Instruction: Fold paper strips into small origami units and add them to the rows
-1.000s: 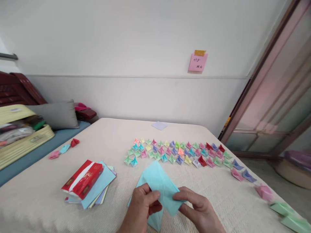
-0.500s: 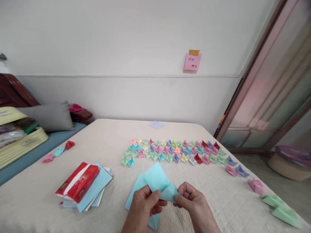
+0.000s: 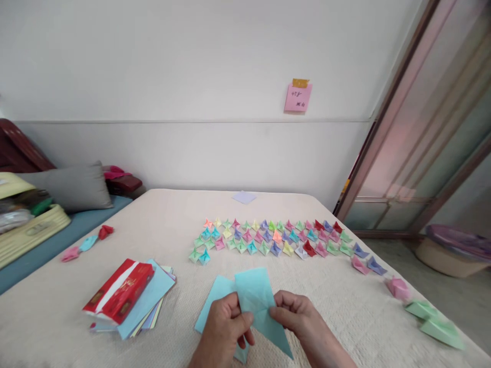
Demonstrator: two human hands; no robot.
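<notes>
A light blue sheet of origami paper (image 3: 255, 291), partly folded with creases across it, is held up between both hands. My left hand (image 3: 226, 324) pinches its left edge, thumb on the near face. On the right edge, the thumb and fingers of my right hand (image 3: 295, 314) are closed on the paper. One pointed corner hangs down between the hands. Beneath my left hand lies another light blue paper (image 3: 215, 301) on the bed cover, mostly hidden. Beyond the hands stand several rows of small folded paper boats (image 3: 264, 249) in many colours.
To the left, a red tissue pack (image 3: 120, 291) rests on a stack of coloured paper (image 3: 157, 301). Larger green folded papers (image 3: 441, 329) and a pink one (image 3: 399, 288) lie along the right edge. A lilac sheet (image 3: 244, 197) is at the back.
The held paper has turned and its folded right corner has opened out, so a point now hangs downward. My right hand grips higher on its edge. The view has shifted slightly.
</notes>
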